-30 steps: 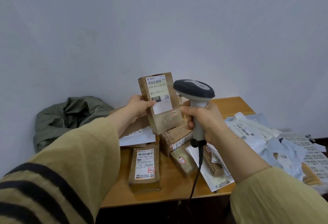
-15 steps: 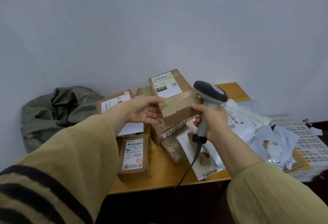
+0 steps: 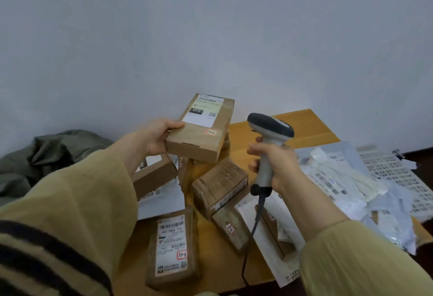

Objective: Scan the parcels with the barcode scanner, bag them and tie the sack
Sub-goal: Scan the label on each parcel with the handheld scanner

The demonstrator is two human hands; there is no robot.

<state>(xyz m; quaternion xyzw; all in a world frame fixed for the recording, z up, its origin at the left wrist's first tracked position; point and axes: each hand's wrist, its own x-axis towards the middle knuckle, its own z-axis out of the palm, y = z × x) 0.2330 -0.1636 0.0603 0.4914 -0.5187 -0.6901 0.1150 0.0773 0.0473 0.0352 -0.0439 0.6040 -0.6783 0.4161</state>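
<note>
I see the wooden tabletop (image 3: pixel 304 127) strewn with brown parcels (image 3: pixel 220 183) and white mailers (image 3: pixel 339 178), with the green sack (image 3: pixel 46 155) crumpled at its left. My left hand (image 3: pixel 157 138) grips one labelled parcel (image 3: pixel 201 129) by its edge, raised above the pile. My right hand (image 3: pixel 274 164) is wrapped round the barcode scanner (image 3: pixel 269 129) handle, just beside it.

A parcel-handling room: labelled cardboard parcels (image 3: pixel 172 248) and white mailer bags (image 3: pixel 339 178) crowd a wooden bench (image 3: pixel 304 122) by a plain grey wall (image 3: pixel 210 37), with a corded barcode scanner (image 3: pixel 269 127) and green sack (image 3: pixel 46 155).
</note>
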